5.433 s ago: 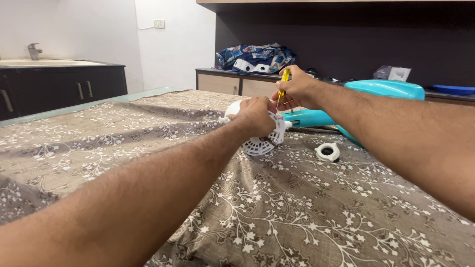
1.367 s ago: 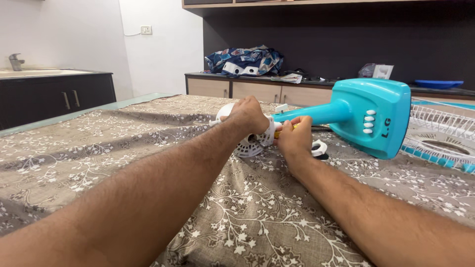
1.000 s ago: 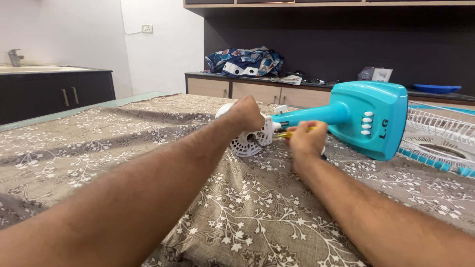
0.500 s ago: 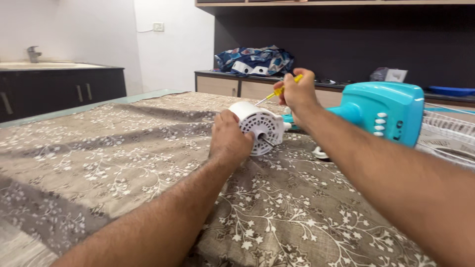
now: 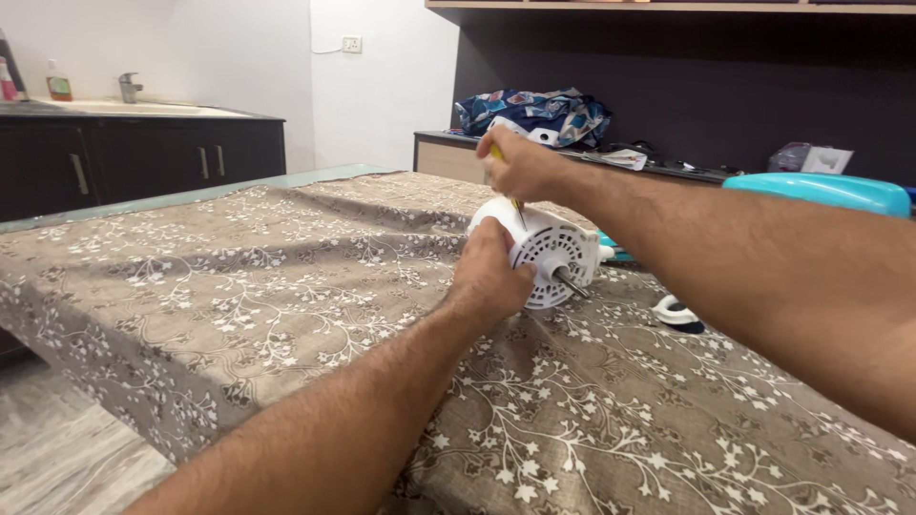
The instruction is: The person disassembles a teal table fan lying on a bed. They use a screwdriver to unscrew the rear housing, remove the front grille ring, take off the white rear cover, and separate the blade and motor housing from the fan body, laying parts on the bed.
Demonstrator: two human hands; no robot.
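The white fan motor housing point(image 5: 546, 250) lies on its side on the brown floral cloth point(image 5: 286, 286) that covers the table, its slotted round face turned toward the camera and a short metal shaft point(image 5: 572, 283) jutting from the middle of that face. The left hand point(image 5: 489, 275) is closed around the housing's near left side, the palm against its curved wall and the fingers wrapped over the rim, so it grips the housing and holds it in place on the cloth. The right hand point(image 5: 520, 170) sits just above the housing, curled tight into a fist around a yellow-handled screwdriver point(image 5: 506, 176); only a sliver of the yellow handle shows above the fingers, and the thin blade points down to the top of the housing, just beside the left hand's fingertips. Whether the tip sits in a screw cannot be made out. To the right of the housing a small white ring-shaped part point(image 5: 676, 310) lies on the cloth, near but apart from it. Behind the housing, a turquoise fan body point(image 5: 821, 191) shows past the right forearm, partly hidden by it. Farther behind the housing, a patterned blue bundle of cloth point(image 5: 539, 110) rests on a low cabinet against the dark wall
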